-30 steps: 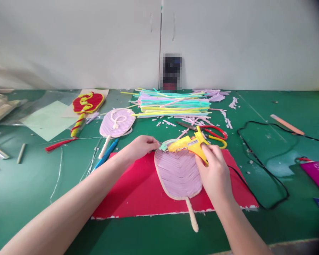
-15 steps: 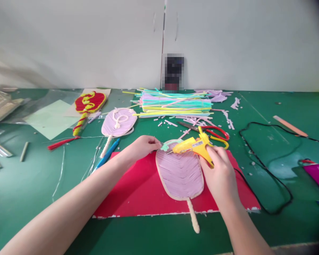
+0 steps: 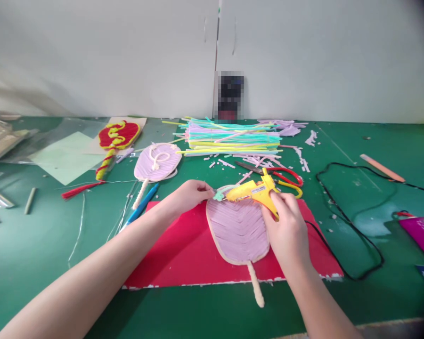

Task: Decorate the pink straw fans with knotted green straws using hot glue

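Glue gun [image 3: 250, 190] has shifted slightly left against the frame half a second ago; its nozzle now sits closer to the mint-green piece [image 3: 219, 195] at the top edge of the lilac fan [image 3: 238, 230]. Left hand [image 3: 191, 193] essentially unmoved: thumb and fingers drawn together at the piece's left end, apparently pinching it. Right hand [image 3: 289, 221] wrapped around the gun's grip; trigger finger's pressure cannot be told. Fan lies flat on the red sheet [image 3: 183, 254], handle toward the wearer, overhanging onto the green table [image 3: 198, 313]. Judgement: the nozzle is back within working reach of the piece; contact and fresh glue not discernible. Scissors [image 3: 281, 169] lie just beyond the gun.
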Action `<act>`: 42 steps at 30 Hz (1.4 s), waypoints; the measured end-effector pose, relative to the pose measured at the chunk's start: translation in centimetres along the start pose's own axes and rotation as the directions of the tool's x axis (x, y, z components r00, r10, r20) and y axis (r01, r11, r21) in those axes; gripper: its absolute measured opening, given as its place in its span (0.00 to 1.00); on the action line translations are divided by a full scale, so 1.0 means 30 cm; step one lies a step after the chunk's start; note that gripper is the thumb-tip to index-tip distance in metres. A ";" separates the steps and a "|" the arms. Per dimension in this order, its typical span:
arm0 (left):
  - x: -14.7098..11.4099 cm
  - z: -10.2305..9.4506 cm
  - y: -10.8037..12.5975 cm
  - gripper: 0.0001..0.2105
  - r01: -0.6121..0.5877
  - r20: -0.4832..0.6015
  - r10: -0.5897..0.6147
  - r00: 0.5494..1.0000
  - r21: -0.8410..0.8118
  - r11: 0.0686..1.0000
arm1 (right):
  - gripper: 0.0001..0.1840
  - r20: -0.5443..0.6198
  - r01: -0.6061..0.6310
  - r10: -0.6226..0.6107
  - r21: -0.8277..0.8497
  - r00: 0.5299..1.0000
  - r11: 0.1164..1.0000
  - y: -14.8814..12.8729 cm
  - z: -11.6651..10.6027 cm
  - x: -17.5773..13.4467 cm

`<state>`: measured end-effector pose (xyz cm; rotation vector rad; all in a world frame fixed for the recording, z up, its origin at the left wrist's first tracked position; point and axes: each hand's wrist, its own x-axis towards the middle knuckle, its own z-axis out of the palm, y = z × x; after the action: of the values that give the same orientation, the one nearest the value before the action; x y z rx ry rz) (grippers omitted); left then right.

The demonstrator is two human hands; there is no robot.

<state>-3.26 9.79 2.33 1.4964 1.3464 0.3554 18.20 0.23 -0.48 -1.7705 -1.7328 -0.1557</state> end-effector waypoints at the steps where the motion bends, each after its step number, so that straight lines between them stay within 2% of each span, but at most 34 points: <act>1: 0.001 0.001 -0.002 0.08 -0.006 0.003 0.006 1.000 0.005 1.000 | 0.17 0.001 -0.008 0.008 -0.002 1.000 1.000 -0.002 -0.002 0.000; 10: -0.013 0.035 -0.005 0.09 -0.114 -0.042 0.124 0.991 0.181 0.977 | 0.17 -0.064 -0.047 0.048 0.029 0.997 0.998 0.029 -0.013 -0.002; 15: -0.023 0.058 -0.005 0.07 -0.133 -0.054 0.152 0.987 0.260 0.956 | 0.17 -0.102 -0.045 0.047 0.019 0.994 0.999 0.049 -0.015 0.001; 22: -0.040 0.073 0.005 0.06 -0.130 -0.087 0.174 0.981 0.371 0.919 | 0.16 -0.098 -0.060 0.061 0.009 0.993 0.998 0.059 -0.014 0.003; 33: -0.049 0.104 -0.019 0.02 -0.144 -0.186 0.228 0.956 0.381 0.914 | 0.16 -0.090 -0.099 0.100 0.023 0.991 0.995 0.058 -0.009 0.005; 38: -0.047 0.084 -0.018 0.05 -0.134 -0.153 0.191 0.970 0.320 0.938 | 0.16 -0.061 -0.162 0.165 0.053 0.984 0.985 0.056 -0.007 0.014; 42: -0.051 0.064 0.001 0.11 -0.096 -0.133 0.142 0.981 0.301 0.949 | 0.14 -0.055 -0.197 0.202 0.088 0.978 0.977 0.053 -0.040 0.038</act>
<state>-2.25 7.56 2.18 1.8349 1.4818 0.3646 20.24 0.72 0.47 -1.8457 -1.4853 -0.0538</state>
